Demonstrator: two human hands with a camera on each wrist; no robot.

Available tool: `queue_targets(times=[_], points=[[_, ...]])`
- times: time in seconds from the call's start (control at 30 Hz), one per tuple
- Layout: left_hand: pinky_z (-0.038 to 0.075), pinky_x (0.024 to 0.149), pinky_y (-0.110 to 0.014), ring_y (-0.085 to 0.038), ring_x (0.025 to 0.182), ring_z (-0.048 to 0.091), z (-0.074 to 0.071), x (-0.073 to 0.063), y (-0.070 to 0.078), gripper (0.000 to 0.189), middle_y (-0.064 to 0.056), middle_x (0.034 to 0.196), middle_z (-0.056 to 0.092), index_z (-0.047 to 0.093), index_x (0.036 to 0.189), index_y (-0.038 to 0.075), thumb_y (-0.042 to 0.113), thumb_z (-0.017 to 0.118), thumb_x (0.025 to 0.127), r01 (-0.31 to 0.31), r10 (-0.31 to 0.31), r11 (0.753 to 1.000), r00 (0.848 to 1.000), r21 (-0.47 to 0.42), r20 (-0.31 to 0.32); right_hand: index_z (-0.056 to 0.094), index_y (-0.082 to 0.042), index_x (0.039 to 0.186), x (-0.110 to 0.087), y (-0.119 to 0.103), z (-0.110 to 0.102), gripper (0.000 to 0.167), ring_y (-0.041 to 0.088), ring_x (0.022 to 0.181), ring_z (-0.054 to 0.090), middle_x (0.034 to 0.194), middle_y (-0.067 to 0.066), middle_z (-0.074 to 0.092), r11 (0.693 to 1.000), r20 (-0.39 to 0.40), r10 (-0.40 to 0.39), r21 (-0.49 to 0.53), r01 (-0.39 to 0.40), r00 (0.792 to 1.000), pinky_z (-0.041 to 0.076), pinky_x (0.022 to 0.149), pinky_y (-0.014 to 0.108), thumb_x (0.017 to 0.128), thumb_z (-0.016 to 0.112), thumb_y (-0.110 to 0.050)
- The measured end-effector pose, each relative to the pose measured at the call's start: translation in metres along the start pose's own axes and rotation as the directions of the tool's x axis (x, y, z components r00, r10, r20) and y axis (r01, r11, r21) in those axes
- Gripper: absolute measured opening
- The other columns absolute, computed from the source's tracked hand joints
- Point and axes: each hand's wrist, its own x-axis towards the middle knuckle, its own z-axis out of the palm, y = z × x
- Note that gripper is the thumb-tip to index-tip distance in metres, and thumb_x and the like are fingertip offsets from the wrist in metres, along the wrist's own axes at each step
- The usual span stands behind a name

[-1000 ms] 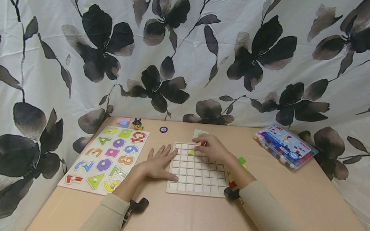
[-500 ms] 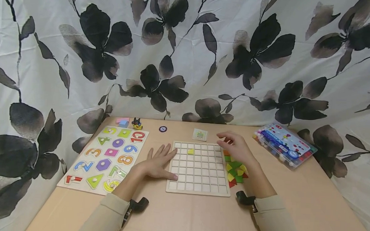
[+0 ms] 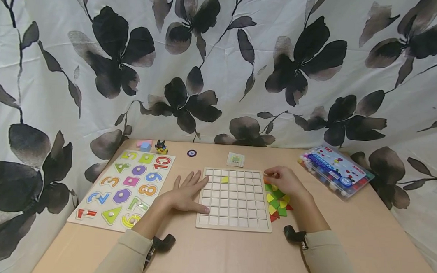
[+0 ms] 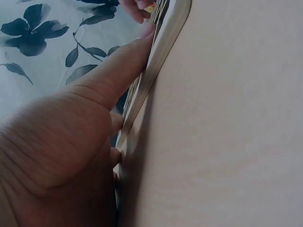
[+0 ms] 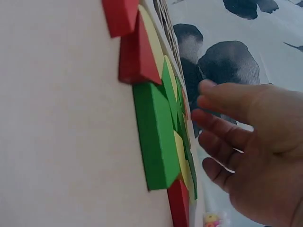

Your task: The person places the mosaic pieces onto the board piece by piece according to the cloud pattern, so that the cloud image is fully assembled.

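A wooden grid board [image 3: 234, 228] lies in the middle of the table, with one yellow square piece [image 3: 225, 179] in a cell near its far edge. My left hand [image 3: 185, 196] rests, fingers spread, on the board's left side; its thumb lies over the frame in the left wrist view. Along the right side lies a pile of red, yellow and green blocks [image 3: 279, 201]. Over the pile's far end hovers my right hand [image 3: 288, 183], near an orange piece. In the right wrist view its fingers [image 5: 222, 130] bend loosely beside a green block [image 5: 155, 137], and I see nothing held.
A number and shape puzzle board [image 3: 118, 176] lies at the left. Behind the grid board is a small picture card [image 3: 236, 159], with a dark round disc [image 3: 191, 153] and a small figurine [image 3: 161, 147] further left. A clear case [image 3: 335, 171] stands back right.
My right hand has moved from above the yellow piece rightward to the block pile, uncovering the card and pile. My left hand stays on the board.
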Motion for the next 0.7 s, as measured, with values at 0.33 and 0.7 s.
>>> queue_targets(times=[0.33,0.7], points=[[-0.02,0.121,-0.069,-0.038,0.162,-0.011,0.0002,-0.0013,0.0005,0.123,-0.013,0.176,-0.005,0.017,0.169,0.024,0.081,0.072,0.075,-0.01,0.009,0.999,1.0,-0.045,-0.008,0.075,0.0,0.122,0.0008,0.0098,0.0083,0.025,0.024,0.09,0.054,0.102,0.012,0.066,0.999,-0.004,-0.035,0.014,0.035,0.999,0.046,0.075,0.029,0.098,0.071,-0.007],[-0.018,0.122,-0.069,-0.038,0.162,-0.011,-0.0028,-0.0021,0.0032,0.123,-0.013,0.176,-0.005,0.018,0.168,0.022,0.08,0.073,0.075,-0.004,0.004,0.999,1.0,-0.032,0.007,0.078,-0.004,0.111,0.0003,0.0067,0.0052,0.015,0.026,0.092,0.06,0.105,0.013,0.074,0.998,-0.068,-0.029,0.058,0.033,0.997,0.052,0.083,0.031,0.098,0.07,-0.006]])
